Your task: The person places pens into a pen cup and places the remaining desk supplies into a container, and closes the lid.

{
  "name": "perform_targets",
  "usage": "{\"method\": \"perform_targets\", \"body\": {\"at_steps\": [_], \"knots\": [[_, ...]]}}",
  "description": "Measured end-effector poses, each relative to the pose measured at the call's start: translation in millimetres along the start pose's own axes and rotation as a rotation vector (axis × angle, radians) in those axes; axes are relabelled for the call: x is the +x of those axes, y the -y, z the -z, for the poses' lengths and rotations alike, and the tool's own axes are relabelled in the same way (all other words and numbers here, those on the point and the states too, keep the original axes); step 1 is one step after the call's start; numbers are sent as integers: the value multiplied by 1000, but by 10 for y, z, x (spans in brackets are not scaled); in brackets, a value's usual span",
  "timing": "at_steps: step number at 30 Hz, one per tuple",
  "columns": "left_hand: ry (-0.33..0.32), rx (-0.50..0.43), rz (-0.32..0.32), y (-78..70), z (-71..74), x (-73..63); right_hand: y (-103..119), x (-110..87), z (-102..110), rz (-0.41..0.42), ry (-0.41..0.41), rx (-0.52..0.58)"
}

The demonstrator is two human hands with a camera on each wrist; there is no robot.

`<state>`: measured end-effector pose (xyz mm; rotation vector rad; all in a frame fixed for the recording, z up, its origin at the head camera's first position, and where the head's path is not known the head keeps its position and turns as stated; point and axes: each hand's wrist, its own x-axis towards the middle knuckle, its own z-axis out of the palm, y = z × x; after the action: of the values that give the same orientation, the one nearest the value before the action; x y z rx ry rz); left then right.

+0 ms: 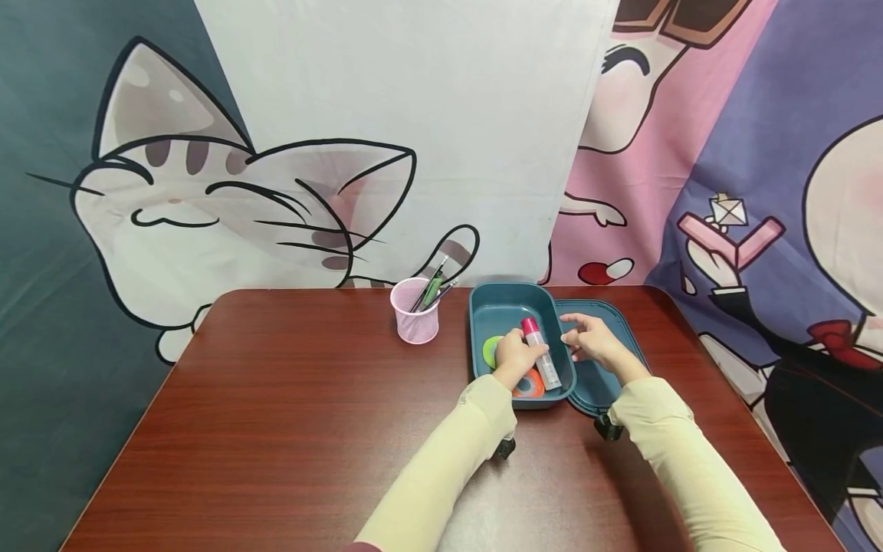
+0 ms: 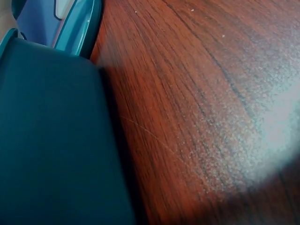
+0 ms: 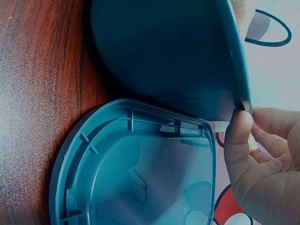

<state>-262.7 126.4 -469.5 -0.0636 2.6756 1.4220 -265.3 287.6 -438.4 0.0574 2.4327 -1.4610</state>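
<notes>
A teal plastic box (image 1: pixel 507 297) stands at the far right part of the table. My left hand (image 1: pixel 516 356) reaches into it, thumb and fingers on a glue stick (image 1: pixel 549 373) with a magenta cap. Beneath that hand an orange round piece (image 1: pixel 530 385) partly shows, and a green round piece (image 1: pixel 490 350) lies by its fingers. At the box's right rim is my right hand (image 1: pixel 595 343); in the right wrist view its thumb (image 3: pixel 239 125) and a finger pinch the rim. Only the box's outer wall (image 2: pixel 56 136) fills the left wrist view's side, hiding the left hand's fingertips.
A teal lid (image 1: pixel 599 391) lies on the table just right of the box, under my right hand. To the left of the box a pink mesh cup (image 1: pixel 416 326) holds several pens (image 1: pixel 432 291). A printed cloth backdrop (image 1: pixel 428 92) hangs behind the table's far edge.
</notes>
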Motion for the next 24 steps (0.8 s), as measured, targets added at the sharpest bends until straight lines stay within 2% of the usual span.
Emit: {"method": "perform_targets", "body": {"at_steps": [12,17,21,24], "knots": [[1,71,2,31,15,37,30,8,-23,1,3,17],[13,32,-15,22,64,38,27,12,-20,-5,5,1],[49,-32,-57,29,117,34,18,5,3,2,2,-10],[58,-37,-123,36,171,44,5,-10,39,18,-19,2]]}}
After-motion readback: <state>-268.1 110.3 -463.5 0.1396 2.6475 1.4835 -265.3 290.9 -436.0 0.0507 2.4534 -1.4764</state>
